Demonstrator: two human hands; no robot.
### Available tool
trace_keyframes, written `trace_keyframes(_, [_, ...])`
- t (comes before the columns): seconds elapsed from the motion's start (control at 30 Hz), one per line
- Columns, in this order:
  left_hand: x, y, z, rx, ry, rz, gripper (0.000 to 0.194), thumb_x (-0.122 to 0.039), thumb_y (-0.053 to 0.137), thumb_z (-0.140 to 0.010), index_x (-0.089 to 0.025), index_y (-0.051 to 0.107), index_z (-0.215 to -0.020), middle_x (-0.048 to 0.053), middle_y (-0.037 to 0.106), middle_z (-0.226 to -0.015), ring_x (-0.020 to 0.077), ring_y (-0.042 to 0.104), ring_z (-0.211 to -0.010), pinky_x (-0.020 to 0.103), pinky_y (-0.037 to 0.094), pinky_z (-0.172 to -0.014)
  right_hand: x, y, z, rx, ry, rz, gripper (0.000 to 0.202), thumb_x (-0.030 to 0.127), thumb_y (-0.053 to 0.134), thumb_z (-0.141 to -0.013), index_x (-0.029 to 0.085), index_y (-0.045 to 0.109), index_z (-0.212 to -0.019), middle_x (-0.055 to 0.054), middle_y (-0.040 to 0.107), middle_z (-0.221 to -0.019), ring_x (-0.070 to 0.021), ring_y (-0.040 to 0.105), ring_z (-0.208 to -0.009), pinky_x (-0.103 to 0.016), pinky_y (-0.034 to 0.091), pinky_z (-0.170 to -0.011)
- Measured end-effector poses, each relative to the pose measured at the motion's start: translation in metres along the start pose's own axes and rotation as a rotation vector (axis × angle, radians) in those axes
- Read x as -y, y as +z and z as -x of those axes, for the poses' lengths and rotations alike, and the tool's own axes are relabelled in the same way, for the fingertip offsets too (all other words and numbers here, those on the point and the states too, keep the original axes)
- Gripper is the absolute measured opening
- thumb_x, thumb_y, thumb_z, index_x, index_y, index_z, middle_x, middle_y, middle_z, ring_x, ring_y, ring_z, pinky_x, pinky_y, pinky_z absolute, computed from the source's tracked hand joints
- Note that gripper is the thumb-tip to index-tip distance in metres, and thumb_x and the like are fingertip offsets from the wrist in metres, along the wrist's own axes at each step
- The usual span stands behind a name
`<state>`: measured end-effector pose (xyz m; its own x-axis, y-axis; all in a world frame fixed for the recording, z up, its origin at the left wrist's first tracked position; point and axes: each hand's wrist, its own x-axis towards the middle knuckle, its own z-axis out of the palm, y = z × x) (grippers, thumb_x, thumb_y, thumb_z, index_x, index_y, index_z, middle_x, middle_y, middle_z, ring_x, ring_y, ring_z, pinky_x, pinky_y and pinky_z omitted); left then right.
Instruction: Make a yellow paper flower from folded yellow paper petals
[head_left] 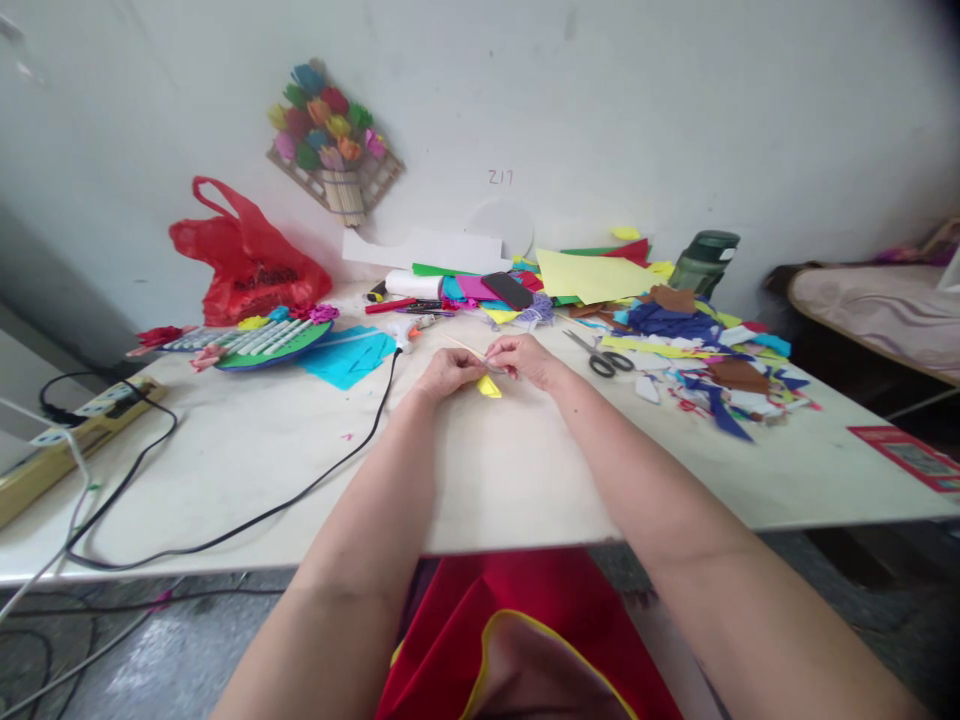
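here, left hand (450, 372) and right hand (519, 360) together, pinching yellow paper piece (489, 387)
smooth, folded, pointed; thin stick (463, 346) beside fingers

You get soft, fairly even light on the pale wall (585, 120) and the table (495, 480), with only faint shadows beside your forearms (379, 490). At seven o'clock, the floor (142, 665) throws back a cool, whitish glare (your shiniest patch). Toward one o'clock, the corner falls dark. Your wide lens bows the table's near edge, and detail smears softly at three o'clock.
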<state>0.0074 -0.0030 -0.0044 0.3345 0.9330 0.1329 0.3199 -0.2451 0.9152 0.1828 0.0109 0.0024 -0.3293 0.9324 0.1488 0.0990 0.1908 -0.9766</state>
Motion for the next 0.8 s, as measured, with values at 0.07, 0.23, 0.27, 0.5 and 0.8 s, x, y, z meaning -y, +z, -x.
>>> trace_keyframes(0.07, [0.000, 0.000, 0.000, -0.003, 0.003, -0.002, 0.022, -0.035, 0.065, -0.064, -0.014, 0.060, -0.069, -0.005, 0.047, -0.049, 0.0057, 0.038, -0.043, 0.020, 0.028, -0.045, 0.001, 0.001, 0.000, -0.006, -0.001, 0.003, 0.006, 0.018, 0.065, -0.058, 0.013, 0.063, -0.061, 0.005, 0.050, -0.043, -0.0054, 0.037, -0.037, -0.018, 0.029, -0.035])
trace_keyframes(0.23, [-0.001, 0.001, 0.001, -0.041, 0.036, 0.014, 0.022, -0.035, 0.063, -0.067, -0.014, 0.056, -0.069, -0.005, 0.048, -0.050, 0.0059, 0.039, -0.043, 0.019, 0.028, -0.044, 0.004, 0.002, 0.001, -0.075, 0.063, -0.024, 0.011, 0.016, 0.060, -0.060, 0.013, 0.063, -0.071, 0.005, 0.050, -0.042, -0.0054, 0.036, -0.035, -0.018, 0.028, -0.034])
trace_keyframes(0.27, [0.000, 0.002, 0.000, -0.053, 0.043, 0.022, 0.022, -0.035, 0.064, -0.067, -0.014, 0.056, -0.069, -0.004, 0.049, -0.052, 0.0060, 0.040, -0.043, 0.020, 0.029, -0.044, 0.005, 0.003, 0.001, -0.073, 0.075, -0.026, 0.012, 0.015, 0.059, -0.060, 0.013, 0.063, -0.071, 0.005, 0.052, -0.043, -0.0052, 0.036, -0.036, -0.018, 0.028, -0.034])
trace_keyframes(0.5, [0.005, 0.006, -0.004, -0.149, 0.075, 0.147, 0.032, -0.042, 0.070, -0.065, -0.016, 0.053, -0.075, -0.005, 0.050, -0.054, 0.0063, 0.043, -0.043, 0.018, 0.030, -0.043, 0.004, 0.010, 0.004, 0.004, 0.112, -0.056, 0.008, 0.018, 0.061, -0.059, 0.013, 0.063, -0.065, 0.005, 0.049, -0.042, -0.0058, 0.038, -0.038, -0.019, 0.026, -0.035])
trace_keyframes(0.8, [-0.008, 0.011, -0.001, -0.174, 0.031, 0.301, 0.040, -0.047, 0.075, -0.060, -0.016, 0.053, -0.073, -0.005, 0.052, -0.052, 0.0062, 0.043, -0.043, 0.017, 0.032, -0.039, -0.006, 0.012, -0.002, -0.041, 0.086, 0.003, 0.018, 0.029, 0.069, -0.060, 0.014, 0.060, -0.059, 0.005, 0.051, -0.046, -0.0039, 0.034, -0.037, -0.020, 0.022, -0.038])
